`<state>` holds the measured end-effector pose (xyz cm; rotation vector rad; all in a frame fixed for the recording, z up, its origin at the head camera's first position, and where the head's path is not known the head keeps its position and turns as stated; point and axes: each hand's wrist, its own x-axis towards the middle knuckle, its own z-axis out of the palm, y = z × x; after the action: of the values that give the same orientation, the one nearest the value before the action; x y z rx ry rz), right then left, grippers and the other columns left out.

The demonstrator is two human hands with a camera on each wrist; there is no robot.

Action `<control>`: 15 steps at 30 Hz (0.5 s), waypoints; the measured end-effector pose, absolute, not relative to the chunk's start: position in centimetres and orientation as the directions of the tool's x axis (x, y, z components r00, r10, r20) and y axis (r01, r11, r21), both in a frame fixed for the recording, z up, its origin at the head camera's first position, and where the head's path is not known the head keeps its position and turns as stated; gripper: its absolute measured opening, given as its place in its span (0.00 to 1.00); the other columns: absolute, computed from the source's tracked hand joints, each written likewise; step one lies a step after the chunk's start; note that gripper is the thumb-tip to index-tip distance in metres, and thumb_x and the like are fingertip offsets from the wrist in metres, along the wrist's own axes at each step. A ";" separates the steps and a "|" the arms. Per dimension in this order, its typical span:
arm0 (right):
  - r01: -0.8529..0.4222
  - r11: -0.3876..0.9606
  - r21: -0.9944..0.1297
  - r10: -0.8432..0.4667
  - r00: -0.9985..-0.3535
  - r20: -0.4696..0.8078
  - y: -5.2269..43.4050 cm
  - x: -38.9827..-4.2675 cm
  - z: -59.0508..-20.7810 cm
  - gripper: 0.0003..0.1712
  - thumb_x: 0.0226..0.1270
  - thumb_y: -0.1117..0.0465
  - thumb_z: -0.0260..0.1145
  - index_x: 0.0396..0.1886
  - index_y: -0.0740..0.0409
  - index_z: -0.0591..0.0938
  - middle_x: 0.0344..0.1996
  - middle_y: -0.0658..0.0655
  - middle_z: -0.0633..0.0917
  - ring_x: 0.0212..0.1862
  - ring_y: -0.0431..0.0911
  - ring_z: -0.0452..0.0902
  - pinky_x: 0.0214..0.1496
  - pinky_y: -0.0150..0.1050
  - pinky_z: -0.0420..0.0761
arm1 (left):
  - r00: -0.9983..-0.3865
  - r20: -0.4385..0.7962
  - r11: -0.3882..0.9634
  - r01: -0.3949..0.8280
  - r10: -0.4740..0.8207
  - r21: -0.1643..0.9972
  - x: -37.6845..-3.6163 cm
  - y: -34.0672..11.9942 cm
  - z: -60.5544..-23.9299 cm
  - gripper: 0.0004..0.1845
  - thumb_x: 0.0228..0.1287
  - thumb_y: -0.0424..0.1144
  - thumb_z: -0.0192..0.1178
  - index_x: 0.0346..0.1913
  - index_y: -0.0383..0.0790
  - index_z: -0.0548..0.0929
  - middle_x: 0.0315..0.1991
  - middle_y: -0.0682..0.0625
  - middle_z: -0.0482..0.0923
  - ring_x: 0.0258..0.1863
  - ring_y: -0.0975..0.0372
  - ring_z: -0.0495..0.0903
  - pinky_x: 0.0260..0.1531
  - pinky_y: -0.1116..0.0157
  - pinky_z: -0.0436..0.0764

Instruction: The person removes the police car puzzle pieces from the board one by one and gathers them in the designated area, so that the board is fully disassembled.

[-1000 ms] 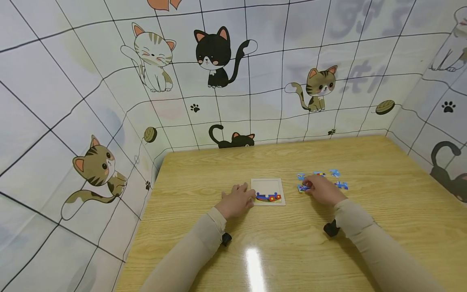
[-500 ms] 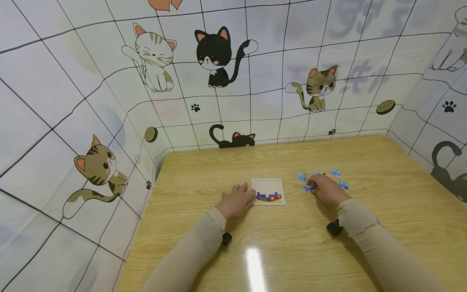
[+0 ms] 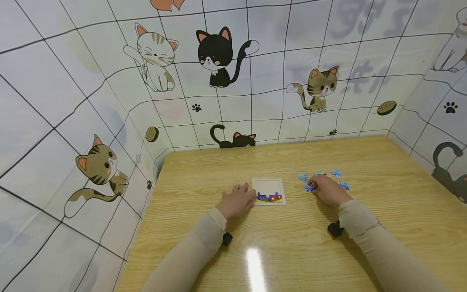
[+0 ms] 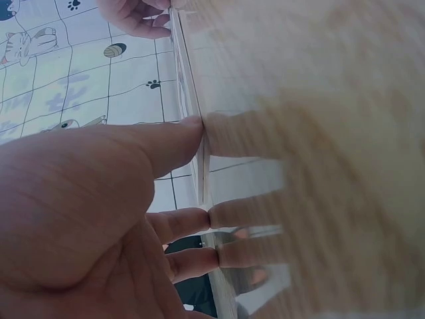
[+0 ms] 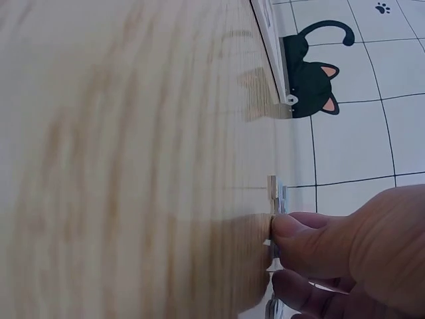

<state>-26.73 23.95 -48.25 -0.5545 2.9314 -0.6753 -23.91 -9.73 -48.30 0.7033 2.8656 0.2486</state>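
Just below the middle of the head view, the left hand (image 3: 237,200) lies flat on the wooden table (image 3: 204,170), fingers straight and slightly spread, their tips touching the left edge of the white puzzle tray (image 3: 269,184). A few coloured pieces fill the tray's lower strip. Right of centre, the right hand (image 3: 328,190) rests knuckles-up among the loose blue puzzle pieces (image 3: 337,174). Its thumb and fingers seem to pinch one puzzle piece (image 3: 309,188) at the table surface; the wrist view is too blurred to be sure. Both sleeved forearms angle inward from the bottom of the frame.
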 end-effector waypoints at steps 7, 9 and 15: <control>-0.377 0.826 -0.420 -0.377 -0.922 0.086 21.4 -26.1 -47.6 0.14 0.67 0.68 0.63 0.52 0.64 0.80 0.42 0.62 0.79 0.44 0.55 0.78 0.42 0.48 0.79 | -0.875 -0.143 0.879 0.433 0.463 0.198 -23.9 -9.8 -48.4 0.11 0.74 0.51 0.49 0.55 0.62 0.74 0.64 0.51 0.65 0.67 0.48 0.61 0.49 0.28 0.65; -0.393 0.808 -0.438 -0.399 -0.913 0.083 20.2 -26.0 -47.6 0.14 0.67 0.67 0.63 0.52 0.63 0.80 0.43 0.60 0.80 0.44 0.54 0.78 0.41 0.47 0.79 | -0.875 -0.145 0.879 0.431 0.462 0.204 -23.8 -9.8 -48.3 0.11 0.74 0.51 0.49 0.55 0.62 0.74 0.64 0.51 0.65 0.67 0.48 0.61 0.49 0.28 0.65; -0.459 0.728 -0.510 -0.511 -0.858 0.043 16.8 -25.7 -47.8 0.18 0.66 0.65 0.66 0.54 0.62 0.80 0.47 0.58 0.81 0.43 0.48 0.78 0.44 0.44 0.79 | -0.874 -0.150 0.879 0.431 0.463 0.203 -23.8 -9.7 -48.3 0.11 0.74 0.52 0.49 0.55 0.62 0.74 0.66 0.50 0.64 0.69 0.47 0.59 0.50 0.28 0.64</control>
<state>-25.67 16.78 -47.77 -0.7961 2.8261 -0.7929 -23.83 -9.73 -48.32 0.6857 2.8549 0.2425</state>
